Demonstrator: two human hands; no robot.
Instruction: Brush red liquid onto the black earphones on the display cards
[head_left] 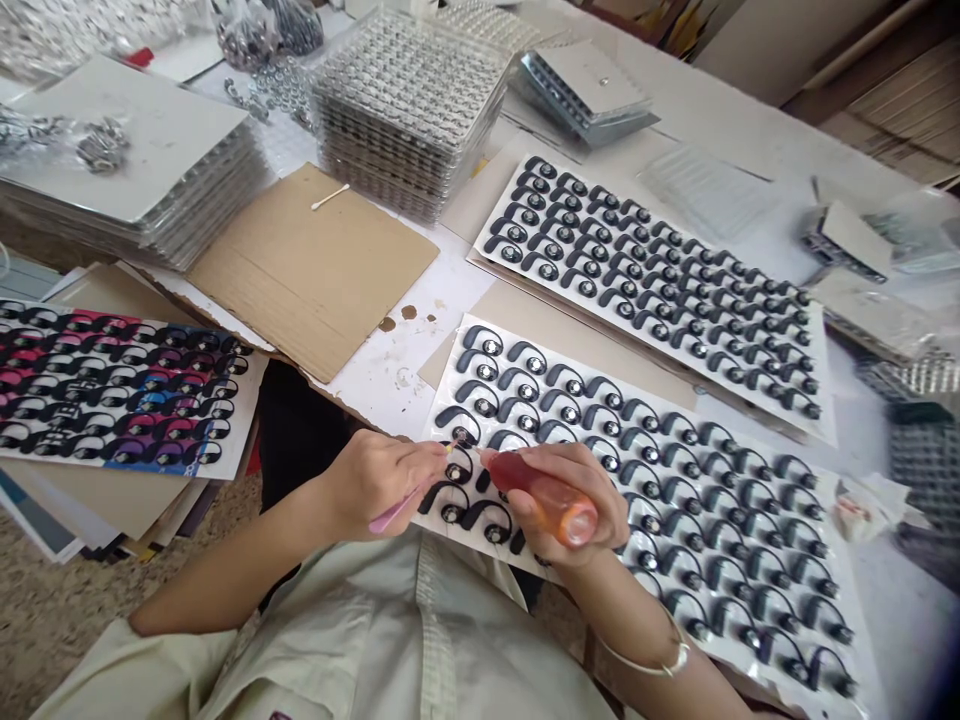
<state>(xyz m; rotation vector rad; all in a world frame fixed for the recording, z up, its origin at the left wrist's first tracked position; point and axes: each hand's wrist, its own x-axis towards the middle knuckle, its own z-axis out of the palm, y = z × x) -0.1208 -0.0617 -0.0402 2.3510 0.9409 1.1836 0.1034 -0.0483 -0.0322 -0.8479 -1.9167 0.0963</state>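
My left hand [379, 478] is closed in a pinch on a thin pink stick [401, 507], its tip at a black ear-hook piece [459, 440] near the close corner of a white tray [840, 500] filled with rows of such pieces. My right hand [577, 490] is wrapped round a small orange-red squeeze bottle [547, 495], whose nozzle points left toward the same spot. A thin bracelet [660, 665] circles my right wrist.
A second white tray of black ear hooks [821, 370] lies beyond. A sheet of coloured ear hooks [247, 400] sits at left. Brown cardboard [311, 270] holds a cotton swab [330, 197]. Stacks of clear blister trays [409, 110] and a covered stack [142, 160] stand behind.
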